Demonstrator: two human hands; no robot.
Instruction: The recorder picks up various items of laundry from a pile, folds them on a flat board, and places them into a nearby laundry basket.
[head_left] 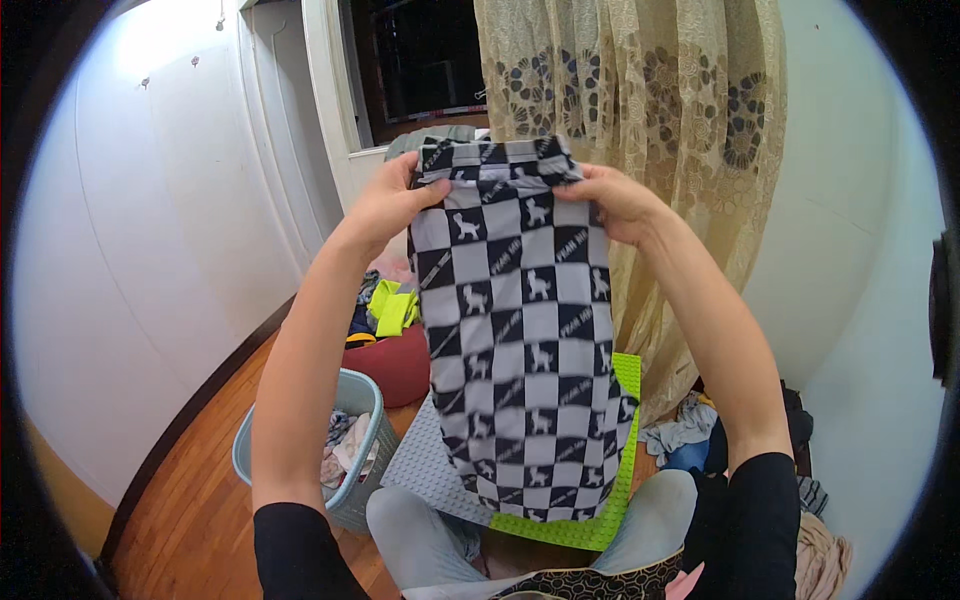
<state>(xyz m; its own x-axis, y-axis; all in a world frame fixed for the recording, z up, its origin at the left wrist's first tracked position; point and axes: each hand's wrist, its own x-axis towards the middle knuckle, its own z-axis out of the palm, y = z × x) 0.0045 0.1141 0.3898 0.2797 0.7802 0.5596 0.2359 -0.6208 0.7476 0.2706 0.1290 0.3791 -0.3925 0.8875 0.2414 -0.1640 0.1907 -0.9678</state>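
A black-and-grey checkered garment [525, 330] with pale dog figures hangs upright in front of me. Its top edge is a gathered band like a waistband; whether it is shorts or longer pants I cannot tell. At the band's left end my left hand [392, 205] pinches the cloth, thumb in front and fingers mostly behind. My right hand [622, 202] grips the right end the same way. The cloth stretches between both hands, and its lower end hangs above a studded grey-and-green board [425, 455] in front of my knees.
A light-blue plastic basket [375, 440] with clothes inside stands on the wooden floor at left. Behind it, more clothes, one neon yellow [393, 307], lie on a dark red rounded seat [390, 365]. Clothes [685, 430] are heaped at right, below a beige curtain [690, 200].
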